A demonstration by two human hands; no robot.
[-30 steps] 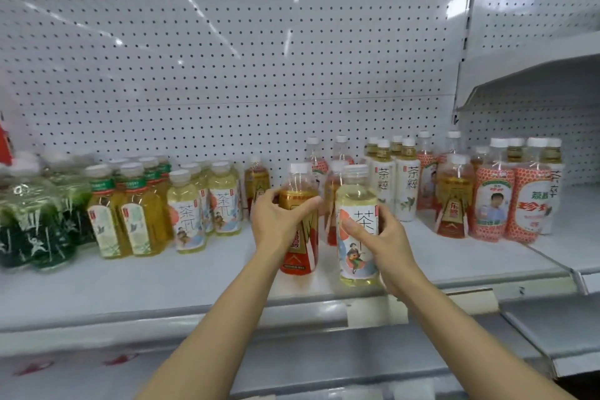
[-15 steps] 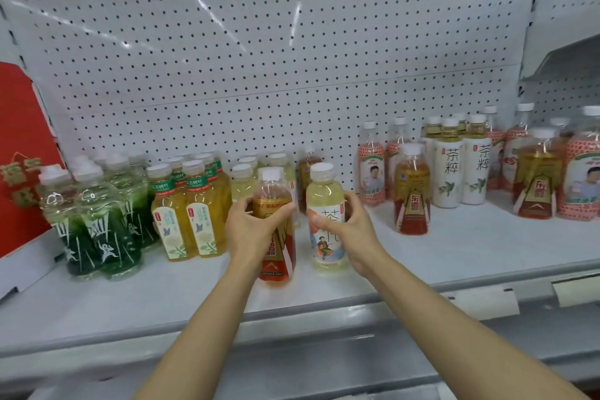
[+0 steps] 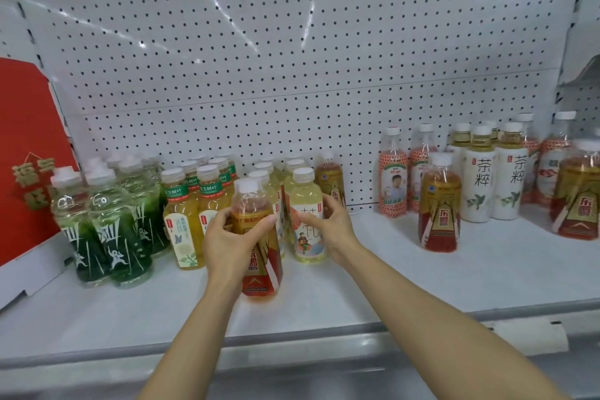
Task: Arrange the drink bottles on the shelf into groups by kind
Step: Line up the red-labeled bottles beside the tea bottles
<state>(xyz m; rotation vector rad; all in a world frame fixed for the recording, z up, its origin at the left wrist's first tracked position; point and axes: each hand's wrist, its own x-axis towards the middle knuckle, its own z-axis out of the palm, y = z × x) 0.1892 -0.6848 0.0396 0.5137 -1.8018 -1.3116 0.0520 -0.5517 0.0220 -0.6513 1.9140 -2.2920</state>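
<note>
My left hand [image 3: 227,242] grips an amber bottle with a red and gold label [image 3: 259,256], standing at the shelf's front middle. Beside it my right hand [image 3: 331,230] holds a pale yellow tea bottle with a cartoon label [image 3: 306,227], set against a cluster of like pale bottles [image 3: 276,175]. Further left stand yellow bottles with green neck bands [image 3: 181,217] and green bottles [image 3: 107,230]. One amber bottle [image 3: 331,182] stands at the back, another [image 3: 440,208] stands alone to the right.
At the right are red-patterned bottles [image 3: 393,182], white-labelled tea bottles [image 3: 480,178] and another amber bottle [image 3: 578,198]. A red cardboard box [image 3: 29,153] stands at the far left. White pegboard [image 3: 292,58] backs the white shelf [image 3: 373,286], whose metal front rail runs below my arms.
Both hands have carried their bottles leftward along the shelf, from beside the right-hand groups to the pale yellow cluster. The view has turned left with them.
</note>
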